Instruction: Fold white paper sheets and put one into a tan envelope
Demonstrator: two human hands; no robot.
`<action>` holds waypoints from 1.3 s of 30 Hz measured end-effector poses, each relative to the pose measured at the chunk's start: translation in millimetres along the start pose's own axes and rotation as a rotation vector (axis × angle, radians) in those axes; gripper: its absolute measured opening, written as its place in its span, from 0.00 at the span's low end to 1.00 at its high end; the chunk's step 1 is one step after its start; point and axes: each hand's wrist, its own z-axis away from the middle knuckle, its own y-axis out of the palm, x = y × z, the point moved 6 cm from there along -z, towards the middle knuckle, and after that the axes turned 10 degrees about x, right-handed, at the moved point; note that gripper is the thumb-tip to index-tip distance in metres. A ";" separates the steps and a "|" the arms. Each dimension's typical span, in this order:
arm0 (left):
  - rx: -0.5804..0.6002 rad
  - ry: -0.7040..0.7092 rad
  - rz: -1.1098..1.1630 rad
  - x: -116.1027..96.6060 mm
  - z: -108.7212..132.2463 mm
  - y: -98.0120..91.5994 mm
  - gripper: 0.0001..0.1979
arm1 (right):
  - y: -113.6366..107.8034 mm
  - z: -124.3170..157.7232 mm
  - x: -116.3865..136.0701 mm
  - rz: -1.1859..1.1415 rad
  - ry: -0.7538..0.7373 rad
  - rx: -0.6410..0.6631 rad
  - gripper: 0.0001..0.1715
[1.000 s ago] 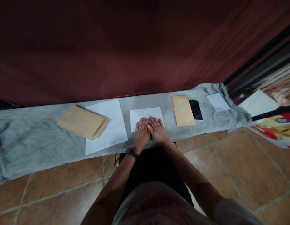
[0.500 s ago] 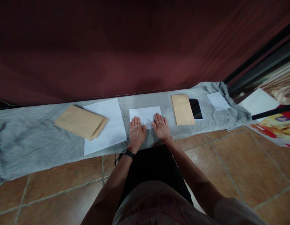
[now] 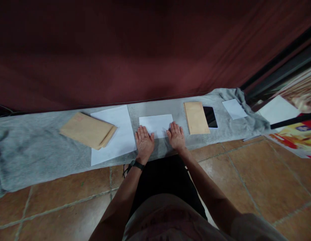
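A white sheet of paper (image 3: 156, 124), perhaps folded, lies flat on the grey cloth in front of me. My left hand (image 3: 144, 141) rests palm down at its lower left corner, fingers stretched out. At the lower right corner lies my right hand (image 3: 176, 136), also flat with the fingers extended. Neither hand grips anything. Left of my left hand is a stack of brown envelopes (image 3: 86, 130), set partly on larger white paper (image 3: 117, 147). A second stack of brown envelopes (image 3: 197, 117) is to the right of my right hand.
A dark-screened phone (image 3: 211, 117) lies beside the right envelopes. Farther right is a small white paper (image 3: 234, 109). The grey cloth (image 3: 45, 160) covers a long narrow surface against a dark red backdrop (image 3: 135, 60). A black bar (image 3: 293, 120) stands at the right end.
My hands have slid apart, the left a little leftward and the right a little rightward, towards the sheet's lower corners. The sheet has stayed in place.
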 end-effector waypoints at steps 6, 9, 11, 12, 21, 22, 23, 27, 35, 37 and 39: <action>0.045 0.054 0.002 -10.7 -7.2 -1.3 0.33 | -4.5 -8.1 11.1 -0.013 -0.035 0.039 0.36; 0.158 0.146 0.011 -25.6 -15.8 4.5 0.31 | -3.5 -17.1 27.2 -0.007 -0.121 0.095 0.34; 0.210 0.188 0.008 -33.6 -21.1 7.8 0.30 | -1.4 -23.0 37.6 0.000 -0.179 0.135 0.32; 0.224 0.202 0.005 -36.2 -23.3 8.8 0.30 | -0.3 -25.5 41.6 0.006 -0.200 0.152 0.31; 0.234 0.210 -0.002 -35.7 -29.2 13.6 0.30 | 3.1 -32.2 45.2 0.039 -0.188 0.160 0.30; 0.227 0.196 -0.001 -35.1 -29.6 13.8 0.30 | 3.0 -32.3 44.3 0.038 -0.179 0.157 0.30; 0.220 0.183 0.001 -34.4 -30.0 13.9 0.31 | 2.8 -32.5 43.5 0.036 -0.172 0.156 0.30; 0.186 0.142 0.017 -30.5 -31.0 13.1 0.32 | 1.2 -33.0 38.7 0.030 -0.141 0.159 0.32; 0.095 0.058 0.031 -14.5 -28.4 7.8 0.33 | 2.7 -31.4 22.3 0.029 -0.054 0.115 0.34; 0.082 0.042 0.026 -11.5 -28.2 7.5 0.34 | 3.6 -30.6 19.3 0.032 -0.041 0.099 0.35; 0.070 0.025 0.029 -9.1 -28.2 7.3 0.34 | 3.9 -29.4 17.1 0.039 -0.033 0.084 0.35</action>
